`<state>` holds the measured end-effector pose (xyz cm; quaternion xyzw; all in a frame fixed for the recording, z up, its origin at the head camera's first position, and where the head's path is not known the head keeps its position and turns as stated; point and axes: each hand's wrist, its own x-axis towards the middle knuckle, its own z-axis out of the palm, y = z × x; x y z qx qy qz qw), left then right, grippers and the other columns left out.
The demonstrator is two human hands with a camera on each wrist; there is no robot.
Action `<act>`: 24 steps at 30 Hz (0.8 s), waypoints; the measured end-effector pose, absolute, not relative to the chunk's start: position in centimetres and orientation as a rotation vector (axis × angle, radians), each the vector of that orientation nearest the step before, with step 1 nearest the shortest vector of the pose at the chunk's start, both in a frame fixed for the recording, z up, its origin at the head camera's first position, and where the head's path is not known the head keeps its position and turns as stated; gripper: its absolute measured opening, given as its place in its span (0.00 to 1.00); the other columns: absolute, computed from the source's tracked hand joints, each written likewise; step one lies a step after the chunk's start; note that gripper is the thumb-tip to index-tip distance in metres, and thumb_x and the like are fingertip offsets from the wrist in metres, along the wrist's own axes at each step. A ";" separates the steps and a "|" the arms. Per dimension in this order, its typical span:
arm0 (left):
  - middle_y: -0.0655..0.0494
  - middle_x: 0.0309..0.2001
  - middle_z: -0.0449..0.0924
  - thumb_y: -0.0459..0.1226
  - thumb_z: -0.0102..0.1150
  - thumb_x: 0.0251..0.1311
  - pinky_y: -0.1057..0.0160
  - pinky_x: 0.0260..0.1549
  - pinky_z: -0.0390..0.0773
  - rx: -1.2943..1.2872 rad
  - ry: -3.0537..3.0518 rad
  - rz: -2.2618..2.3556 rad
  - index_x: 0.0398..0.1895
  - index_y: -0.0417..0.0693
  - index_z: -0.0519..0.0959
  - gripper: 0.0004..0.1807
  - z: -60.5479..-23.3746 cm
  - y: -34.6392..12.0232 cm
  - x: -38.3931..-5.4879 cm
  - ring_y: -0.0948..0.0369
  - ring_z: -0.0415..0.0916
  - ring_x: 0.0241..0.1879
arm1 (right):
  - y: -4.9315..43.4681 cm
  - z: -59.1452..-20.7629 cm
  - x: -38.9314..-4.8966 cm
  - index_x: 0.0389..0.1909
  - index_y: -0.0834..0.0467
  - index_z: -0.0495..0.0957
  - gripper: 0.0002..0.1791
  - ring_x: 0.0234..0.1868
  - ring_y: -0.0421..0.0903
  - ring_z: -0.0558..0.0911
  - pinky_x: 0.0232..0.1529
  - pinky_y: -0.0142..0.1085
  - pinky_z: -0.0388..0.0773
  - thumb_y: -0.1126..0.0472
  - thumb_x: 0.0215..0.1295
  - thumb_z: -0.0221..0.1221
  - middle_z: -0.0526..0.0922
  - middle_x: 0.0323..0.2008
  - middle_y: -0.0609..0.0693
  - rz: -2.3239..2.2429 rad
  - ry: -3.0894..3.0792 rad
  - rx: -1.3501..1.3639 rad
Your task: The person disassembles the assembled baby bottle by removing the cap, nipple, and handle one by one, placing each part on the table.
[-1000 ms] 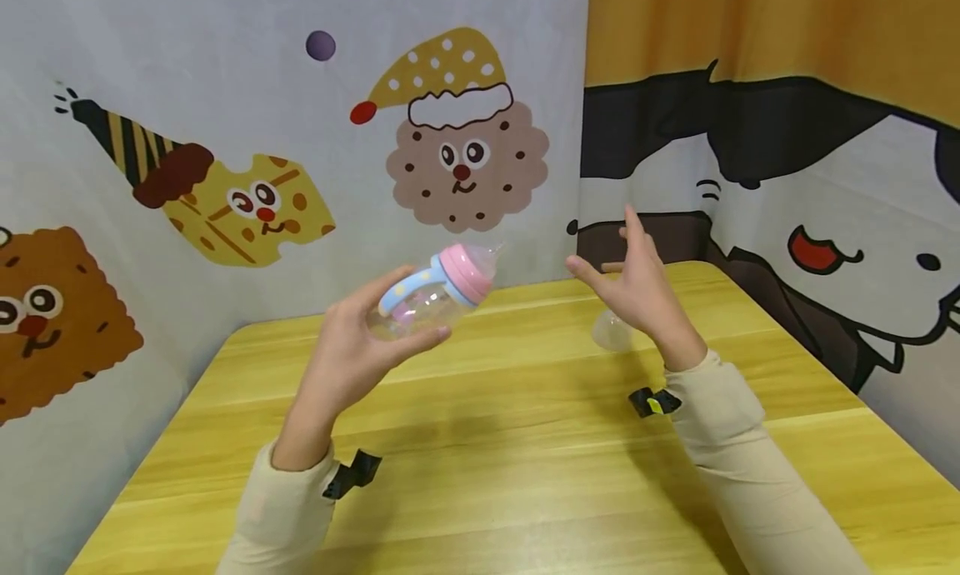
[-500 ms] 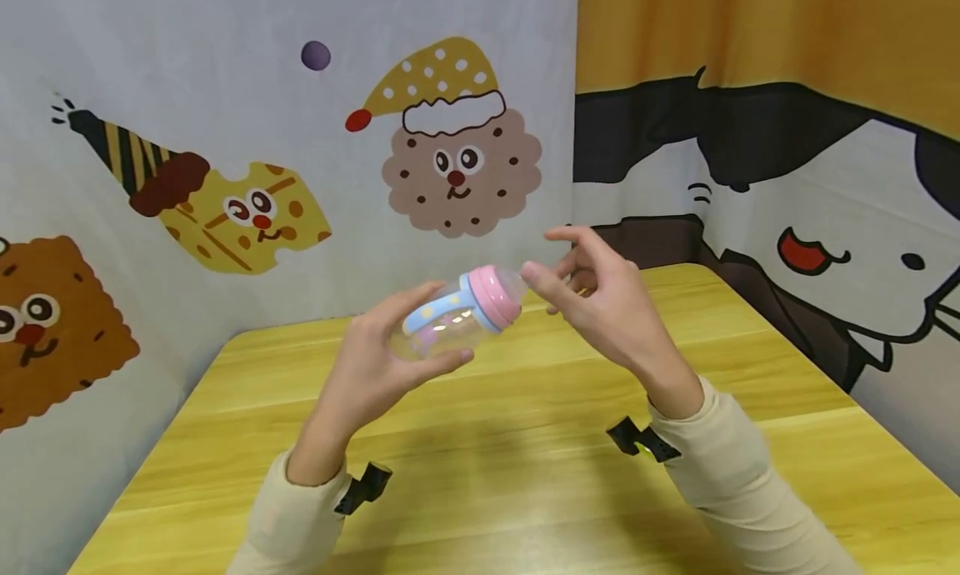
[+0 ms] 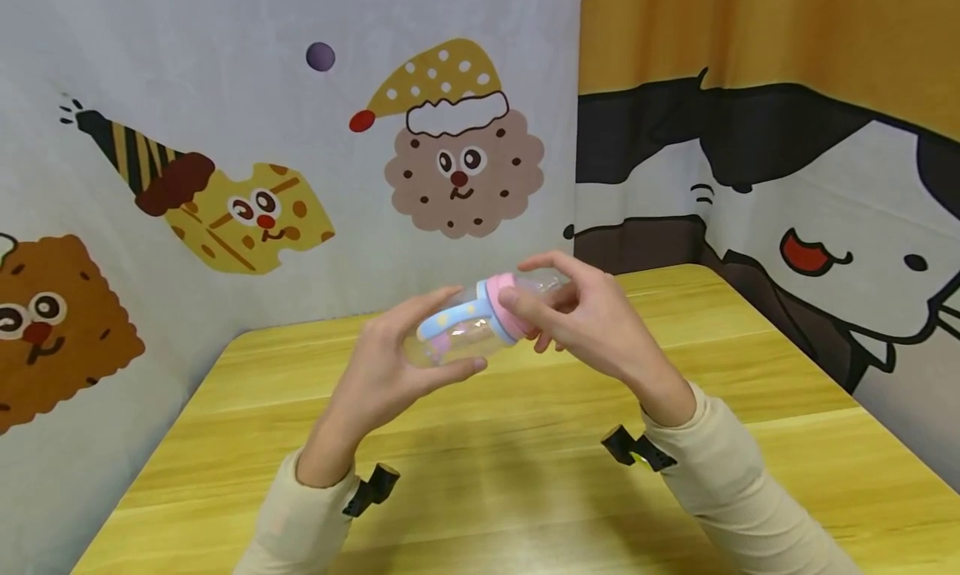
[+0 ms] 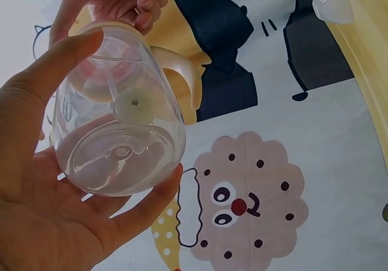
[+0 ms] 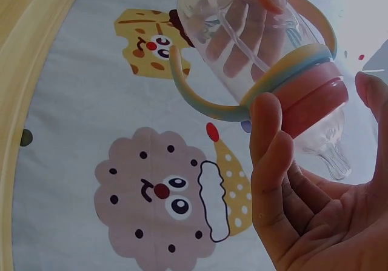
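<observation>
Tilted above the table is a clear baby bottle [image 3: 468, 332] with blue handles, a pink collar [image 5: 310, 101] and a clear nipple [image 5: 330, 147]. My left hand [image 3: 378, 367] grips the bottle's body near its base, the thumb along the near side. My right hand [image 3: 600, 321] curls round the collar end, with the nipple within the hand's hollow. In the right wrist view the fingers overlap the collar, while a slight gap appears beside the thumb. A clear domed cap [image 4: 333, 4] stands on the table; the head view has it hidden behind the right hand.
The wood-grain table [image 3: 480, 475] extends beneath both hands. Behind it hangs a pale curtain [image 3: 360, 225] with cartoon food prints, and a cartoon cat curtain [image 3: 750, 192] hangs at the right. Black straps [image 3: 372, 489] sit at both sleeve cuffs.
My right hand has come left and down from beside the bottle to its collar, its fingers curling in. The left hand has carried the bottle slightly right and down.
</observation>
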<state>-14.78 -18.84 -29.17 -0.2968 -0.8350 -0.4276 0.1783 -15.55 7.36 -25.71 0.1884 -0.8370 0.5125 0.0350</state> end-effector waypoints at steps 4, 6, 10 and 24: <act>0.60 0.64 0.83 0.46 0.84 0.53 0.52 0.54 0.83 -0.849 -2.361 -1.204 0.71 0.57 0.79 0.40 -29.2 -18.7 -14.8 0.61 0.82 0.56 | 7.4 -25.8 -15.7 0.68 0.46 0.74 0.30 0.27 0.52 0.88 0.31 0.45 0.84 0.38 0.71 0.65 0.91 0.32 0.53 1.573 -2.582 0.575; 0.59 0.64 0.83 0.46 0.84 0.53 0.52 0.53 0.83 -0.854 -2.359 -1.201 0.71 0.57 0.79 0.40 -29.2 -18.7 -14.8 0.61 0.82 0.55 | 7.4 -25.8 -15.7 0.68 0.46 0.74 0.31 0.27 0.52 0.88 0.31 0.46 0.85 0.38 0.71 0.65 0.90 0.32 0.53 1.576 -2.582 0.571; 0.61 0.64 0.83 0.46 0.85 0.52 0.54 0.48 0.84 -0.876 -2.363 -1.191 0.71 0.58 0.79 0.40 -29.3 -18.6 -14.8 0.61 0.82 0.53 | 7.3 -25.9 -15.8 0.66 0.45 0.76 0.30 0.26 0.52 0.88 0.30 0.46 0.86 0.37 0.69 0.67 0.90 0.32 0.53 1.581 -2.586 0.565; 0.64 0.60 0.84 0.45 0.85 0.52 0.53 0.51 0.83 -0.939 -2.373 -1.178 0.71 0.59 0.78 0.41 -29.3 -18.9 -15.0 0.63 0.81 0.52 | 7.9 -25.7 -16.1 0.63 0.56 0.82 0.24 0.31 0.53 0.89 0.37 0.45 0.90 0.51 0.70 0.71 0.87 0.40 0.58 1.740 -2.594 0.775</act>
